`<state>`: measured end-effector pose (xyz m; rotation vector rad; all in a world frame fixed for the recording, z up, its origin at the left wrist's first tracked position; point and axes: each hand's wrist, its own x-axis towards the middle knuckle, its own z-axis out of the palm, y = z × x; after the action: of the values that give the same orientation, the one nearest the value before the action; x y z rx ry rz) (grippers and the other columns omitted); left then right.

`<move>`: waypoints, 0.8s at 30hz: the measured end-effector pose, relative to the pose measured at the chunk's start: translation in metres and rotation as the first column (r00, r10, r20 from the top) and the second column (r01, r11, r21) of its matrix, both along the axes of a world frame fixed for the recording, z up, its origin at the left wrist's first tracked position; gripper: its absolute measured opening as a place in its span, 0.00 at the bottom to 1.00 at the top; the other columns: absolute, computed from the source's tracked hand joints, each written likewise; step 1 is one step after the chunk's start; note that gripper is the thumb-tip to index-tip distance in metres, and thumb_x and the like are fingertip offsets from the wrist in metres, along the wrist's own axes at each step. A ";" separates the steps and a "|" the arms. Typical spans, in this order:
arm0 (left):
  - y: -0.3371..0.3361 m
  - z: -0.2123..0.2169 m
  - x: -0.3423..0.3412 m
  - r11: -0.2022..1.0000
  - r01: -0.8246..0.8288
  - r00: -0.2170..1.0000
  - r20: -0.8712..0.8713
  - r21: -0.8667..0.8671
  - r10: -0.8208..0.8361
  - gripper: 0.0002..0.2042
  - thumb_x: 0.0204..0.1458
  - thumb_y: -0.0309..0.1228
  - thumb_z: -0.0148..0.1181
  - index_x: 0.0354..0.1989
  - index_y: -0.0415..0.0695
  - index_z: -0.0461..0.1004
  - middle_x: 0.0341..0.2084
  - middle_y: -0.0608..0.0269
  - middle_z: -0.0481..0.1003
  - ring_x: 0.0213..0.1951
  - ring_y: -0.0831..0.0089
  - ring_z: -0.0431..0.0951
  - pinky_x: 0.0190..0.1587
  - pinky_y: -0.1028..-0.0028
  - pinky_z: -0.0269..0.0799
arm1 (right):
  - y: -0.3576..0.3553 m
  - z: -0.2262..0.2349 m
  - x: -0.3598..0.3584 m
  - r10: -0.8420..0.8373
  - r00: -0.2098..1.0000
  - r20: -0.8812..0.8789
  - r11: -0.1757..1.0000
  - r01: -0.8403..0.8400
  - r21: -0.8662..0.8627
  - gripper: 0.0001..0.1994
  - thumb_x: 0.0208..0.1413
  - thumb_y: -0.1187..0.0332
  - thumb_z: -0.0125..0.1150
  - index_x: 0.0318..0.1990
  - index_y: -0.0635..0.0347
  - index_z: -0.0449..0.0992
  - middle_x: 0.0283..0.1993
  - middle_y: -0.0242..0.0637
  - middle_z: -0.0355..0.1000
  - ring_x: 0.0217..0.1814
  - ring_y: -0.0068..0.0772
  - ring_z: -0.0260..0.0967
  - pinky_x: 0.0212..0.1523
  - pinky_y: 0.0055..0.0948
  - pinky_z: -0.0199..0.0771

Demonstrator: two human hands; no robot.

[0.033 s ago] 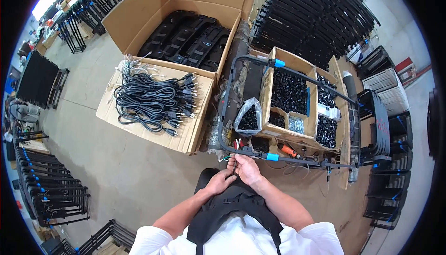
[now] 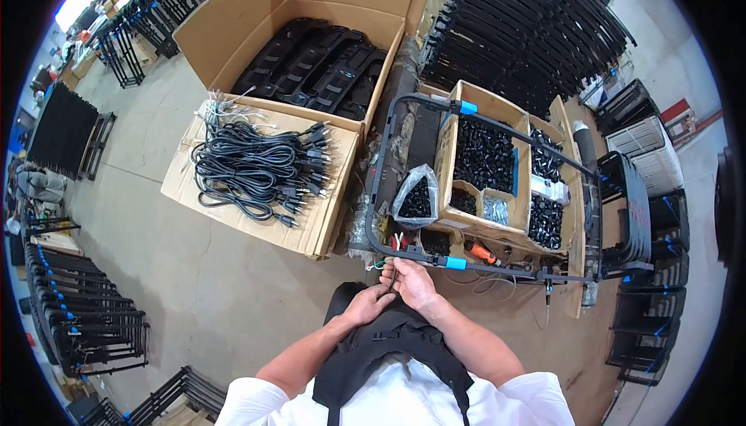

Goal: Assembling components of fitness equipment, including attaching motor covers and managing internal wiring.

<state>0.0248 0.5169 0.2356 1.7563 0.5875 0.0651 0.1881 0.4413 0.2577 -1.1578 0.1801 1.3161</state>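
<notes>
My left hand (image 2: 368,304) and my right hand (image 2: 414,281) come together in front of my body, both closed on a thin black cable (image 2: 392,278). The fingers hide much of the cable. Green and white wire ends (image 2: 376,265) stick out from it beside my right fingertips. Just beyond my hands lies the near-left corner of a black tubular frame (image 2: 416,253) with blue tape wraps. Small red and white pieces (image 2: 399,241) show at that corner, too small to name.
Bundled black cables (image 2: 256,162) lie on cardboard at the left, before an open carton (image 2: 194,57) of black plastic parts. Under the frame, a divided box (image 2: 444,170) holds small black parts and screws. An orange-handled tool (image 2: 482,251) lies nearby. Stacked black frames (image 2: 528,30) stand around.
</notes>
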 end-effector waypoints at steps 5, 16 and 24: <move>0.001 -0.003 -0.006 0.983 0.101 0.987 -0.107 -0.156 -0.119 0.17 0.71 0.44 0.52 0.45 0.41 0.77 0.37 0.48 0.80 0.42 0.53 0.81 0.48 0.59 0.76 | 0.008 0.035 0.030 0.638 0.685 0.351 0.758 -0.480 -0.441 0.22 0.68 0.54 0.57 0.55 0.64 0.82 0.51 0.45 0.82 0.49 0.38 0.80 0.50 0.36 0.81; 0.000 -0.007 -0.011 0.996 -0.054 0.987 -0.154 -0.077 0.041 0.21 0.72 0.46 0.46 0.46 0.41 0.79 0.41 0.46 0.81 0.48 0.51 0.82 0.53 0.59 0.75 | 0.065 0.074 0.118 0.926 -0.043 0.376 0.312 -0.477 -0.822 0.25 0.63 0.45 0.60 0.40 0.61 0.87 0.38 0.46 0.84 0.42 0.36 0.81 0.46 0.38 0.77; -0.004 0.012 -0.011 0.983 -0.114 0.977 -0.198 -0.143 0.084 0.21 0.72 0.46 0.46 0.54 0.44 0.79 0.41 0.52 0.80 0.46 0.58 0.81 0.54 0.62 0.75 | 0.060 -0.022 0.123 0.721 0.506 0.474 0.671 -0.682 -0.292 0.15 0.62 0.57 0.66 0.40 0.61 0.87 0.32 0.32 0.80 0.32 0.24 0.74 0.34 0.30 0.73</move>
<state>0.0140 0.5132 0.2477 1.5928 0.7995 -0.0787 0.3106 0.5016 0.2356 -1.7294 -0.7893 1.5937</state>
